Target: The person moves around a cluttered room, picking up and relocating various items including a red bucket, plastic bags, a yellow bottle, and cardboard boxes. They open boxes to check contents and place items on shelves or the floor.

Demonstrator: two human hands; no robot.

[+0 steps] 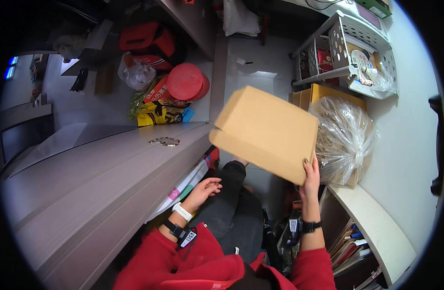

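My right hand (311, 177) grips a flat brown cardboard box (267, 130) by its near right corner. The box is tilted and held up over the floor, with a flap along its left side. Some of my right fingers are hidden beneath it. My left hand (204, 190) holds nothing and hovers above my dark trousers (225, 206), its fingers loosely bent and apart. Just right of the box, a clear plastic bag (347, 141) full of brown shredded filling rests on a low white-topped shelf (374, 224).
A grey door (109, 177) with a metal handle (165, 141) runs along my left. Beyond it stand a red lidded bucket (185, 82), a red bag (146, 38) and other bags. A white plastic rack (370, 78) is at the far right, near a yellow-brown carton (319, 95).
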